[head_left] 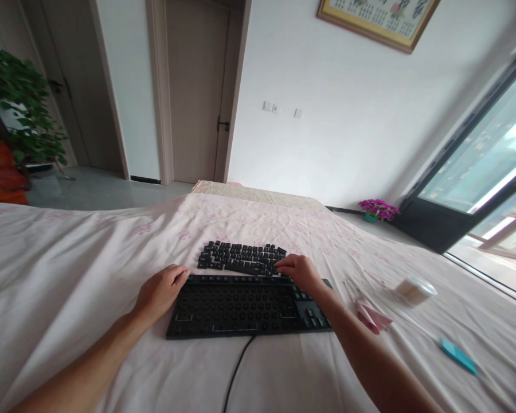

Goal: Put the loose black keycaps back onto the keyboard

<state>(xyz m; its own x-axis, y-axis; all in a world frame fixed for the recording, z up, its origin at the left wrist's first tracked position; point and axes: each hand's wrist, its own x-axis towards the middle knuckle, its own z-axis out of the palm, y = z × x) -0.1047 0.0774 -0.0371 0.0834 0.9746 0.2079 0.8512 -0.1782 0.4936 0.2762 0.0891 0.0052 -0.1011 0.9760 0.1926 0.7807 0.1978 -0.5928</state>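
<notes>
A black keyboard (241, 304) lies on the cloth in front of me, most of its main block without caps and the switches bare. Caps still sit on its top row and right-hand part. Just beyond it, loose black keycaps (241, 252) are laid out in rows. My left hand (163, 289) is closed, its fingertips pressed together at the keyboard's far left corner. Over the keyboard's far edge reaches my right hand (300, 271), its fingers pinched at a keycap on the right end of the rows. The fingertips partly hide that cap.
A pale floral cloth (133, 246) covers the surface, with a black cable (236, 373) running toward me. To the right lie a tub of cotton swabs (416, 290), a pink cloth (373, 316), a few loose swabs and a teal object (458, 355).
</notes>
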